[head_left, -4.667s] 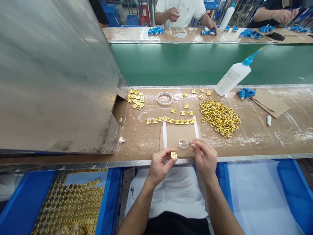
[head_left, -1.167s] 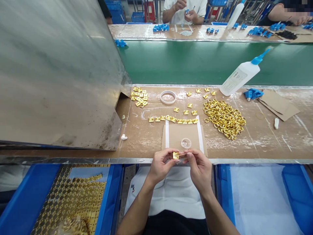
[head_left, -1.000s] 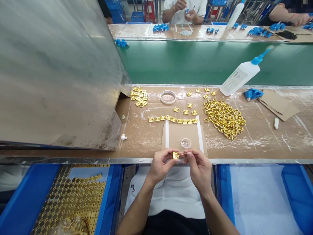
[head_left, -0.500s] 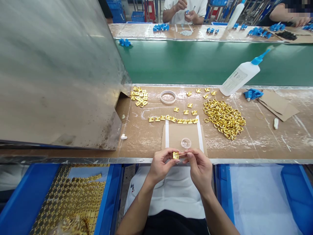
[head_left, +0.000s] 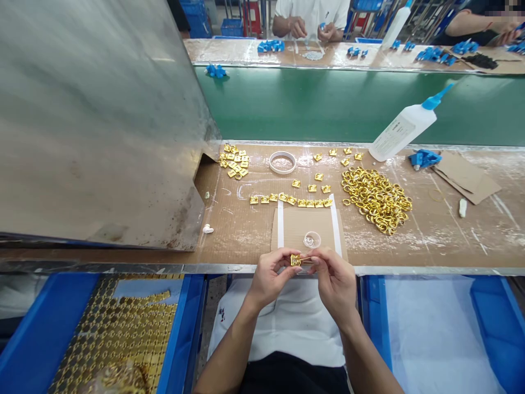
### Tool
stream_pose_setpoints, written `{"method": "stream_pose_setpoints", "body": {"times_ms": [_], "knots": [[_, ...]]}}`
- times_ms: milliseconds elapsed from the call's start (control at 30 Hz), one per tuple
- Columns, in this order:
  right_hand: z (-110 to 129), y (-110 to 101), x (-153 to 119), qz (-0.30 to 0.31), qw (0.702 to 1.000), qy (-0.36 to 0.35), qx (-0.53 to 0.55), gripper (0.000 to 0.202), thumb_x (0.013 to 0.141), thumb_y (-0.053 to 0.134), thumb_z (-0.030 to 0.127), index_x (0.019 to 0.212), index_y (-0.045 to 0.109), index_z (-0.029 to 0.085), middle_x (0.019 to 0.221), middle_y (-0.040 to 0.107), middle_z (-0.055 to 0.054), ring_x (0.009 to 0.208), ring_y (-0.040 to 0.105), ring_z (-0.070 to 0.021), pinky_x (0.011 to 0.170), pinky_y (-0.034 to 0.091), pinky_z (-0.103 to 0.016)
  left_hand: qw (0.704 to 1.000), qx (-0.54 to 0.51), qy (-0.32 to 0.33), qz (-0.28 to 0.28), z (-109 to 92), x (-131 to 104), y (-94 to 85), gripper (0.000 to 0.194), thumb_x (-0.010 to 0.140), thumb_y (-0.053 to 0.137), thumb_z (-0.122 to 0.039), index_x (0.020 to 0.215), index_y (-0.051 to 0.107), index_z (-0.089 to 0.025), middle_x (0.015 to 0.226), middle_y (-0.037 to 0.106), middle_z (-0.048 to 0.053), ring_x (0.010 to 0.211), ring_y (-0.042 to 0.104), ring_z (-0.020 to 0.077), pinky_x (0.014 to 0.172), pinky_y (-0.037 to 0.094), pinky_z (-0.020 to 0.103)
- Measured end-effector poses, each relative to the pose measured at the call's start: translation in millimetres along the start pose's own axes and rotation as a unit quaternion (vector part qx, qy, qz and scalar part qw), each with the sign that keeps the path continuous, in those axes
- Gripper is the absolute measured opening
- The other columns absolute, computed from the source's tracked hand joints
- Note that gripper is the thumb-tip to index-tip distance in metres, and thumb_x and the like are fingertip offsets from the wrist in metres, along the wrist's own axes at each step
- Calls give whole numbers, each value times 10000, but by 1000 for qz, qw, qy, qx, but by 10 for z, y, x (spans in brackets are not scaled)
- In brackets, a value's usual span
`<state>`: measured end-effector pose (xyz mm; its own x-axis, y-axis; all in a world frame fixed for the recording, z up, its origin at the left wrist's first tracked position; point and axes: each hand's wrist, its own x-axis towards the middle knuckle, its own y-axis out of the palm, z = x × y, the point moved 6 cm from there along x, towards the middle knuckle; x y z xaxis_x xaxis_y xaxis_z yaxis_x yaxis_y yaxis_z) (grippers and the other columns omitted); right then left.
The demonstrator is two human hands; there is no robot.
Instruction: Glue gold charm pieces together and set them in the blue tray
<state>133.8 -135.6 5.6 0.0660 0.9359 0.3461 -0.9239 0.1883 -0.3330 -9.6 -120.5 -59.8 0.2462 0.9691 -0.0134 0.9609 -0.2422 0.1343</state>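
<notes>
Close to the table's front edge, my left hand [head_left: 266,280] pinches a small square gold piece [head_left: 295,260] between thumb and fingertips. My right hand [head_left: 337,283] is closed on a thin stick [head_left: 306,259], whose tip touches or nearly touches the piece; the exact contact is too small to make out. Just beyond my fingers, a small clear round dish [head_left: 311,239] rests on a cardboard pad [head_left: 297,221] with white tape strips. A row of similar gold pieces [head_left: 310,203] lies along the pad's far edge, and a heap of gold rings [head_left: 377,200] is to the right.
A large metal housing [head_left: 102,126] takes up the left. Beyond the tape roll [head_left: 282,162] and a leaning white bottle [head_left: 404,131] runs a green belt [head_left: 287,104]. Blue bins [head_left: 191,323] flank my lap, the left one holding gold parts. Co-workers sit across the belt.
The gold piece has turned slightly in my left hand's fingers, while both hands stay nearly in place. The blue cluster on the belt has shifted right. Across the belt, a co-worker's hands have lowered.
</notes>
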Motion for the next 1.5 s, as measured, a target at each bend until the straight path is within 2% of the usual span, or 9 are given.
{"method": "stream_pose_setpoints", "body": {"times_ms": [200, 367, 633, 867, 1167, 1500], "knots": [[64, 13, 24, 14, 998, -42, -35, 214, 985, 503, 118, 865, 646, 224, 775, 706, -6, 598, 665, -131, 539, 523, -210, 1000, 7, 2, -3, -3, -2, -4, 289, 840, 762, -327, 1042, 739, -122, 966, 774, 115, 814, 729, 190, 751, 601, 267], [68, 3, 20, 26, 999, -34, -34, 220, 993, 498, 150, 867, 662, 224, 776, 720, -19, 615, 680, -145, 543, 528, -221, 1000, 13, -3, -1, -1, 0, -2, 323, 842, 762, -371, 1039, 737, -117, 951, 774, 119, 812, 731, 198, 748, 607, 276], [35, 9, 14, 20, 998, -41, -50, 262, 1029, 476, 239, 868, 682, 225, 789, 736, -41, 585, 674, -148, 533, 543, -243, 999, 30, 11, -3, -29, 3, 8, 300, 859, 740, -355, 1046, 739, -121, 960, 774, 116, 808, 728, 193, 747, 607, 277], [49, 4, -18, -1, 996, -73, -52, 204, 1008, 514, 161, 938, 690, 237, 852, 773, -36, 726, 741, -169, 632, 587, -243, 999, 28, 27, 0, -65, 14, 14, 262, 878, 719, -328, 1046, 738, -128, 974, 776, 113, 807, 722, 186, 749, 602, 271], [36, 30, -30, 5, 996, -48, -69, 215, 1027, 506, 224, 935, 700, 235, 849, 789, -44, 633, 728, -171, 608, 598, -273, 999, 33, 15, -3, -51, 9, 13, 299, 873, 723, -371, 1040, 740, -123, 958, 775, 115, 787, 716, 186, 727, 598, 269], [41, 39, -28, -8, 998, -32, -62, 213, 1018, 527, 234, 924, 718, 235, 838, 794, -48, 702, 756, -186, 643, 613, -270, 999, 34, 19, -6, -59, 17, 15, 311, 877, 722, -393, 1034, 739, -125, 955, 777, 117, 781, 715, 182, 722, 597, 266]]}}
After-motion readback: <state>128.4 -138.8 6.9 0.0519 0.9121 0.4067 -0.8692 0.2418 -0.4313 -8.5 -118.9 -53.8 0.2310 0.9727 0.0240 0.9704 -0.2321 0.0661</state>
